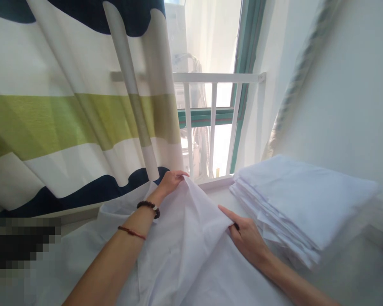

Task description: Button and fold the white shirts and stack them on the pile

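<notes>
Cloth looks light and limp, best held by its edges: left hand pinches its 12 o'clock, right hand, forefinger extended, its 2 o'clock.

1. Bracelet: round, dark-brown beads with one pale bead, circling the left arm at the wrist.
2. Cord: thin, reddish-brown, thicker at its middle, around the same bare forearm.
3. Ring: dark, on the right hand.
</notes>
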Demonstrator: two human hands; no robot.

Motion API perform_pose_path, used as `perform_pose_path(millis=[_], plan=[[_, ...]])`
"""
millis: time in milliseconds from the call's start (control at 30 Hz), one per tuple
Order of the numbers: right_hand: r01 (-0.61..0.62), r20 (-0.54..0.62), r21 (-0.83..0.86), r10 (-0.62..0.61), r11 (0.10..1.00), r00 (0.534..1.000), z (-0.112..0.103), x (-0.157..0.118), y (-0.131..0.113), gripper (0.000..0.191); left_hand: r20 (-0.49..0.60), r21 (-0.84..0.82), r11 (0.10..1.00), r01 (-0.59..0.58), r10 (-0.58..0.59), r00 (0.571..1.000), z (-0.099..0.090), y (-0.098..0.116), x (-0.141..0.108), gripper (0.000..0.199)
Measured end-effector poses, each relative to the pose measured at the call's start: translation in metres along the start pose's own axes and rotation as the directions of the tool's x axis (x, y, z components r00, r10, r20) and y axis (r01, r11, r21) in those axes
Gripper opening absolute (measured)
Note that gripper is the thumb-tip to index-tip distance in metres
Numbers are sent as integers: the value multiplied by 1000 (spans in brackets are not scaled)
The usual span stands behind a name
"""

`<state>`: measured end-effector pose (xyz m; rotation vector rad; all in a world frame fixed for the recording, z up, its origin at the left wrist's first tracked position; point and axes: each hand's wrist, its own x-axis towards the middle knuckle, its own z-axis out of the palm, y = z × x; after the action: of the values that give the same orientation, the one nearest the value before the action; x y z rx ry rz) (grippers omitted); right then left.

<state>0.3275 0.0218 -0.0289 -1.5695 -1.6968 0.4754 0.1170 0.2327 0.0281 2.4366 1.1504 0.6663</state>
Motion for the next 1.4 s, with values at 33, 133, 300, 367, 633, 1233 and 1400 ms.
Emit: perform_pose_path(millis=[33,133,300,367,633,1233,1400], plan=[[-18,-14,34,19,999,1000,1,0,1,50,-13,-2,1000,16,-16,1000,2,-2,3,29],[21,-70,31,-18,999,997,3,3,4,47,-43,-6,999,51,-51,998,4,-5,16,30],[67,-150,-91,-80,994,985,4,6,9,44,39,-35,998,54,-52,998,4,-7,31,31],[73,-168,-85,-86,994,982,3,6,11,43,100,-58,997,46,-40,994,4,-8,32,32],[10,-227,-46,-20,999,974,4,14,21,40,164,-88,996,24,-9,986,-7,-12,32,32],[170,-128,-561,-288,810,949,-1,9,8,41,-23,175,942,-286,294,955,-2,2,13,38],[351,-7,-695,-494,628,869,-8,4,6,31,40,290,888,-357,362,931,-13,22,-2,27]])
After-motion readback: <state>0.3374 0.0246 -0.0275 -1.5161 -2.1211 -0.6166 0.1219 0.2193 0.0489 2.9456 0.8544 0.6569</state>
